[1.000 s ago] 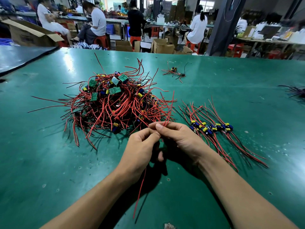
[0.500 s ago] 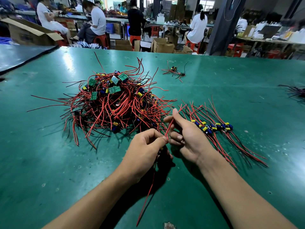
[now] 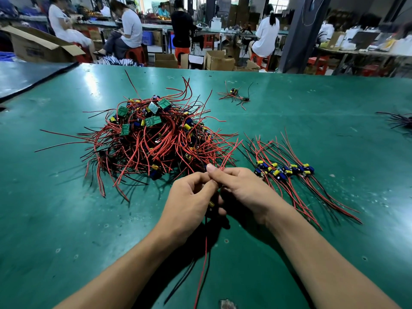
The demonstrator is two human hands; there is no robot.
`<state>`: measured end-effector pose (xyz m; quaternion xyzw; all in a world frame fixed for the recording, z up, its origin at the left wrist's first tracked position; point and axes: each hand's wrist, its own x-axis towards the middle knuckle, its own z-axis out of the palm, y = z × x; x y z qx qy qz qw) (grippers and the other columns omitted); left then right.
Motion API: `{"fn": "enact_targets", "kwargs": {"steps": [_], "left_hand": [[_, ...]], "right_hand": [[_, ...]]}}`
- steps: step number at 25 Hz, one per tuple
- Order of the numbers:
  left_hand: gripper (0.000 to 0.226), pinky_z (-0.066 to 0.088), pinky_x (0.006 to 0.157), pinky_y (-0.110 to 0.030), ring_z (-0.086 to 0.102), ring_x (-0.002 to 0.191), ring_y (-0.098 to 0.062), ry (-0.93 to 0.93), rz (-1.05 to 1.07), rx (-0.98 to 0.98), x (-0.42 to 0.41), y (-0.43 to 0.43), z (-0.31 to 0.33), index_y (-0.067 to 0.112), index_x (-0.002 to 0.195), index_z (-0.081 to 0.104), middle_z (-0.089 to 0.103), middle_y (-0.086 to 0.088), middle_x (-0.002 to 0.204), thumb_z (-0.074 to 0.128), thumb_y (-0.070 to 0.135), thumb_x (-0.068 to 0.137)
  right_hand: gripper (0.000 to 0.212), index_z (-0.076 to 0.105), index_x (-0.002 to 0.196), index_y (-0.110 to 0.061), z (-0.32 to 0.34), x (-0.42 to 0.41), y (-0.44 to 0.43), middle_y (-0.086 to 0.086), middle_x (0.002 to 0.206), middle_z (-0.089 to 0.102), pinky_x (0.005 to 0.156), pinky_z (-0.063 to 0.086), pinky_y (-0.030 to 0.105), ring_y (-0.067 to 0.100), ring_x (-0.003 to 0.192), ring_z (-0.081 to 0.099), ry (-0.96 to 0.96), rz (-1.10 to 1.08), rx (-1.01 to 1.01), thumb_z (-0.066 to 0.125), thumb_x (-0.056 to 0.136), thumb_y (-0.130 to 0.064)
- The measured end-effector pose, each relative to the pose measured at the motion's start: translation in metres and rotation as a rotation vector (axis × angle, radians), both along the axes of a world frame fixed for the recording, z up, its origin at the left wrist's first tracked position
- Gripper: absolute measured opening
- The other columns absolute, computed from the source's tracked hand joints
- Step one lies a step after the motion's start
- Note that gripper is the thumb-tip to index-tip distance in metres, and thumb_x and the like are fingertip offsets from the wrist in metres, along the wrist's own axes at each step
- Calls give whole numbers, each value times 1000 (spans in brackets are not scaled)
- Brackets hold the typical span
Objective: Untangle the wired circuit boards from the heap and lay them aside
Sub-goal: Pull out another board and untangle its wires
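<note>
I observe my left hand [image 3: 189, 199] and right hand [image 3: 242, 192] both pinching one wired board [image 3: 211, 204] beside the heap [image 3: 156, 141].

Head cam, fwd-down, close over table [image 3: 66, 219]

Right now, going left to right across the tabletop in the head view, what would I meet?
Left to right: black mat → tangled heap of wired boards → row of laid-aside boards → dark wire bundle at the right edge.
</note>
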<state>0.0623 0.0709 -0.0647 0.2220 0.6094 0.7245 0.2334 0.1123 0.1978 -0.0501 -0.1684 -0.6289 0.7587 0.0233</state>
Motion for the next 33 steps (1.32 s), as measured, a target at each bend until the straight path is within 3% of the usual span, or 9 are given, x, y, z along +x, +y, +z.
{"fn": "enact_targets", "kwargs": {"steps": [5,8,10,17,21,25,29,31,33], "left_hand": [[18,48,40,-25,61,44,-21,-2,-29,-3,-3,0,-2,-4,85,59,61,-8,57,56,9,97],[16,49,44,-24,61,46,-22,4,-78,-12,-4,0,-2,3,83,61,62,-8,58,57,9,97],[16,49,47,-25,61,47,-22,13,-108,-13,-4,0,-2,5,83,62,62,-7,59,57,9,97],[12,49,49,-25,59,47,-22,-47,-186,23,-8,-2,2,3,87,62,61,-8,60,57,10,96],[13,48,54,-28,60,48,-23,-10,-218,-9,-9,-4,1,2,87,62,61,-10,60,58,11,95],[14,50,50,-26,58,47,-23,-74,-177,5,-9,-5,1,1,87,61,60,-10,59,56,10,96],[16,50,48,-26,57,46,-22,-111,-114,10,-9,-3,1,2,83,62,60,-9,59,56,10,97],[15,49,48,-25,57,46,-21,-102,-121,3,-9,-2,1,0,85,62,60,-9,59,56,10,97],[14,48,49,-25,57,45,-20,-103,-142,3,-9,-1,2,-1,89,61,59,-8,59,56,10,97]], "right_hand": [[40,79,90,-11,-1,-3,6,9,60,63,43,47,22,14,41,56,31,-78,77,68,90,-49],[41,80,83,-14,-3,-7,16,-3,47,37,36,26,14,6,32,31,47,-197,94,63,94,-50],[43,81,80,-17,-2,-10,21,-5,55,27,35,19,16,5,38,21,48,-251,91,60,95,-51],[55,69,56,-14,7,-13,24,-4,58,42,31,19,16,3,32,23,95,-220,-422,52,99,-44],[38,55,57,-15,7,-9,27,-3,59,48,30,19,16,4,30,24,49,-114,-526,61,88,-37],[43,75,67,-13,3,-9,22,-4,58,40,32,21,14,2,34,27,24,-100,-319,64,82,-51],[33,77,86,-11,-2,-5,11,3,58,57,34,36,16,11,38,51,63,14,-108,72,83,-43],[32,78,86,-14,-4,-6,12,2,53,53,35,36,16,10,35,47,60,-29,-57,73,81,-45],[36,79,83,-14,-5,-10,18,-4,49,38,35,25,15,5,35,31,73,-110,-2,71,79,-49]]}}
